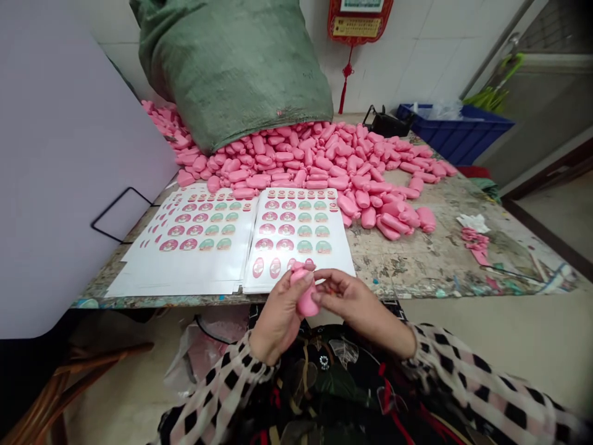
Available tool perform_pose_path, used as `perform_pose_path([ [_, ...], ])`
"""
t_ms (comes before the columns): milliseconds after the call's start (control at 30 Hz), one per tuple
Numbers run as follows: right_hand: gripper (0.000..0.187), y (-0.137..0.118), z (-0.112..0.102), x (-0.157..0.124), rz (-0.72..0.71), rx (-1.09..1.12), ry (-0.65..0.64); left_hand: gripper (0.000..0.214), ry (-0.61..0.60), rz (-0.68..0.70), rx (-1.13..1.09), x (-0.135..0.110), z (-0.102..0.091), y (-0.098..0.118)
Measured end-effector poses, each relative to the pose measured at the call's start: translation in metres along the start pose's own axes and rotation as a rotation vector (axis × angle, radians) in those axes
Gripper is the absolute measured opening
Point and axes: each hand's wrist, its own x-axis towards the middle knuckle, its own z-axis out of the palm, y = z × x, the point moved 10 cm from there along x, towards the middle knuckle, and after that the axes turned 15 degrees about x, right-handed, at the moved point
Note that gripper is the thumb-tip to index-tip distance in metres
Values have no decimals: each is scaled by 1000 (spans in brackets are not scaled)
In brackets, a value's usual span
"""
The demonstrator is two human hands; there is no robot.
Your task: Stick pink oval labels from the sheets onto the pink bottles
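Observation:
A pink plastic capsule-shaped piece [306, 295] is held upright in front of the table edge. My left hand [280, 312] wraps around it from the left, thumb on its side. My right hand [345, 295] pinches at its right side with fingertips pressed together, touching the piece. Just beyond the hands lie two white sticker sheets [296, 232] with rows of round pink and green stickers. A large heap of the same pink pieces [324, 161] spills across the table behind the sheets.
A big green woven sack [231, 62] rests on the heap at the back. A white board [55, 154] stands at the left. A blue crate [456, 130] sits at the far right. Pink scraps [475, 241] lie on the worn table [440, 272].

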Motion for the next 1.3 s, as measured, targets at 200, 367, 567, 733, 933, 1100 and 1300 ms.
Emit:
perform_pose_path([
  [200,28,-14,-34,11,-158,-756,115,23,270,211,914,-10,-51,36],
  [367,24,-21,-36,30,-213,-1158,168,19,69,474,1667,-8,-14,36],
  [567,26,-22,-21,39,-222,-1454,145,46,-69,542,2013,-6,11,11],
  [733,27,-21,-17,44,-224,-1506,63,50,-58,546,2105,-9,12,9],
  [933,29,-18,-19,47,-222,-1489,-1,50,-60,537,2138,-10,12,7],
  [1100,29,-19,-19,49,-232,-1461,-35,51,-43,527,2173,-10,13,5],
  [1300,28,-20,-17,50,-213,-1453,-41,51,18,456,2196,-11,11,-2],
])
